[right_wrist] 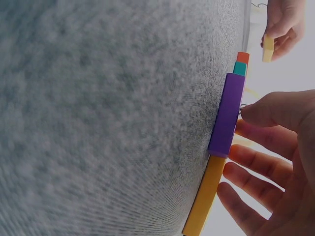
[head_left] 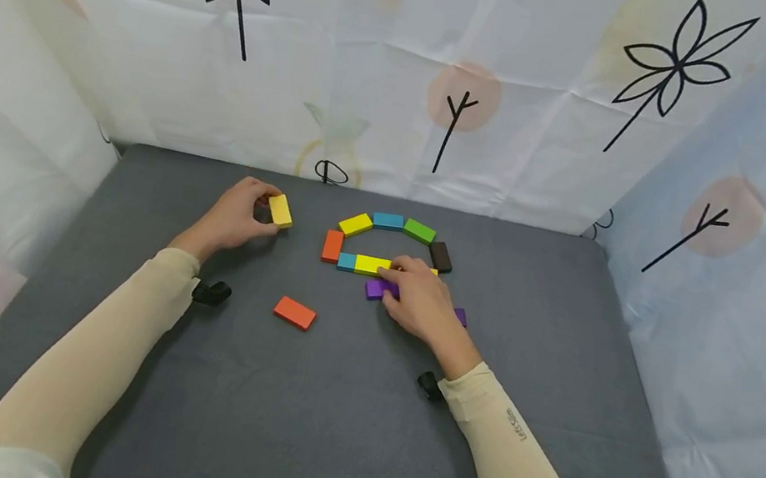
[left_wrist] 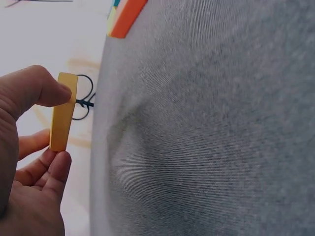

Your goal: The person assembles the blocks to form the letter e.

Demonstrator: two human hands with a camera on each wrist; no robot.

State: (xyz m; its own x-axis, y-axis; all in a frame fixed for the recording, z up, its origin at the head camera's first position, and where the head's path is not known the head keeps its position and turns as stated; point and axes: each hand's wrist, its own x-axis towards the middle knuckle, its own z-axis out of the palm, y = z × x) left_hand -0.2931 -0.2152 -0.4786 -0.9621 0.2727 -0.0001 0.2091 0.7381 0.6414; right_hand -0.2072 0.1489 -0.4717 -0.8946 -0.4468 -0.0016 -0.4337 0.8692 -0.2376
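Note:
In the head view my left hand pinches a yellow block above the table, at the left. The left wrist view shows the thumb on one side of this yellow block and fingers at its lower end. My right hand reaches over the front row, its fingers loosely extended. In the right wrist view the thumb and fingertips are beside a purple block and an orange-yellow block; whether they press on them I cannot tell. The hand hides part of this row in the head view.
An arc of blocks stands behind: orange, yellow, blue, green and dark brown. A row with blue and yellow blocks closes it in front. One orange block lies apart on the grey table.

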